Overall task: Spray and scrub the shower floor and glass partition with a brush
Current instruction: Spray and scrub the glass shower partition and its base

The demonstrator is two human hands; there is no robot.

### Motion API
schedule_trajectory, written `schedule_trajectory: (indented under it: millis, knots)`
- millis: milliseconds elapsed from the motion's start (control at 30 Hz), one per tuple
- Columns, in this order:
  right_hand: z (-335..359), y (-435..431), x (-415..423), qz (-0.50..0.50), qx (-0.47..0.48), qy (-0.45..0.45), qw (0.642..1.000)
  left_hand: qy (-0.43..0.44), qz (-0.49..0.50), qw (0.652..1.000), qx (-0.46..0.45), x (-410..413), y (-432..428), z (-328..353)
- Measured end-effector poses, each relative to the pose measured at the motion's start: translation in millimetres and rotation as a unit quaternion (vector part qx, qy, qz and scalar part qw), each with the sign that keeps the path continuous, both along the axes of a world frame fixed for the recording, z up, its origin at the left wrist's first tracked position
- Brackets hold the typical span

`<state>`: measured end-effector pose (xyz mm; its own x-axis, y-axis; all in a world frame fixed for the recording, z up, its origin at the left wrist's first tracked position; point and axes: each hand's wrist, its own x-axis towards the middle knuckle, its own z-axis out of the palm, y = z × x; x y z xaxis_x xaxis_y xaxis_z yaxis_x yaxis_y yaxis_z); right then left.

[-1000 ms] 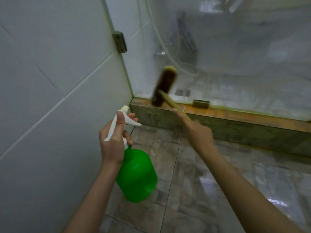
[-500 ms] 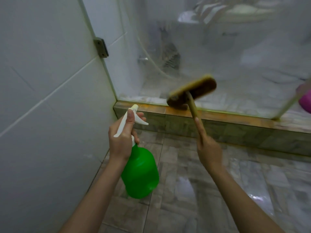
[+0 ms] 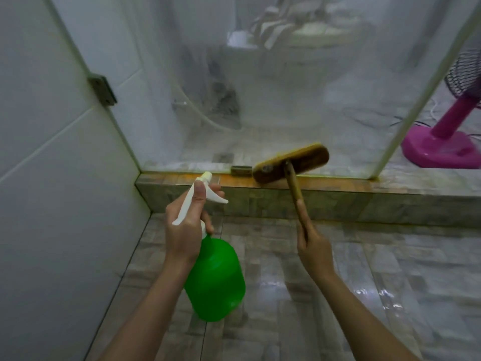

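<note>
**Brush at the foot of the glass, sprayer held ready**

While the left hand keeps the green spray bottle hanging upright by its neck, I read the grip as a firing grip: thumb laid along the back of the white trigger head, fingers curled round the front by the lever, nozzle aimed toward the glass partition. Whether the lever is being squeezed I cannot tell. The right hand is wrapped round the low end of the brush's wooden handle, forefinger stretched up along it (a steering hold, I judge, giving reach and pressure at the far end). The brush has its head lying crosswise, low against the partition just above the tiled curb, beside a small metal bracket at the bottom of the glass.

For room: the white tiled wall closes the left side and meets the partition in a corner with a hinge plate higher up, so leftward strokes end quickly. To the right the pane runs to a pale frame strip; beyond it stands a pink fan, well apart from the brush. The wet, glossy shower floor below both hands lies open. I would watch the bracket when sweeping left, since the bristles could catch there.
</note>
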<state>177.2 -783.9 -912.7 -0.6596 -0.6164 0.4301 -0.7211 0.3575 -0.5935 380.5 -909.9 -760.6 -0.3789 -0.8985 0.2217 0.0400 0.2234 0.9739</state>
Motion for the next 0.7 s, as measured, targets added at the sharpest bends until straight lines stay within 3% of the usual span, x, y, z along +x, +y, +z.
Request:
schedule_trajectory:
  millis: [67,267,333,500,700]
  knots:
    - [4.1,1.6,0.1,0.002,-0.002,-0.012,1.000,-0.006,-0.011,1.000,-0.003,-3.6,2.6,-2.6]
    - [107.2,-61.3,-35.5,-0.025,-0.222,0.007,0.975,-0.023,-0.023,0.999,0.008,-17.1,9.6,-16.2]
    - [87.1,-46.3,-40.3,-0.052,-0.225,-0.007,0.973,-0.020,-0.028,0.999,0.009,-20.9,10.6,-18.6]
    - [-14.0,17.5,-10.2,-0.075,-0.125,-0.120,0.982,-0.016,-0.041,0.999,0.005,-28.1,14.7,-20.1]
    - [84.2,-17.4,-51.3,-0.120,-0.268,-0.082,0.952,-0.023,-0.057,0.998,0.011,-33.3,19.5,-24.7]
